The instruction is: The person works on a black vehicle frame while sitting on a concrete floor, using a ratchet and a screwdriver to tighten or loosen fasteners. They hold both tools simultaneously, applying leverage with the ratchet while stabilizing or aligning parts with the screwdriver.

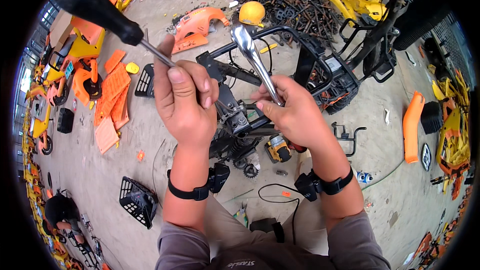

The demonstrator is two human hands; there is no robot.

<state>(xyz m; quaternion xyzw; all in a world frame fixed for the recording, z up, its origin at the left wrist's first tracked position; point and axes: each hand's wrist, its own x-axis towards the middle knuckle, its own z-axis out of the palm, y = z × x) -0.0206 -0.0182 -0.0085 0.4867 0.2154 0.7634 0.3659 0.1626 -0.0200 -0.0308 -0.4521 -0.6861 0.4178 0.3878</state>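
My left hand (187,105) pinches the thin metal shaft of a screwdriver (102,12) between thumb and fingers. Its black handle points up and to the left. In my right hand (297,112) is a shiny chrome ratchet wrench (254,60), gripped by the handle with its round head tilted up. Behind and between both hands stands a black metal vehicle frame (265,32). A bracket with a bolt (241,120) on that frame lies just below and between my hands, apart from the ratchet.
A yellow and black power tool (278,149) sits below the frame. A black plastic basket (139,202) lies on the left floor, near orange panels (112,92). Dark metal parts (300,17) and yellow panels pile up at the back. Another person (62,210) bends at far left.
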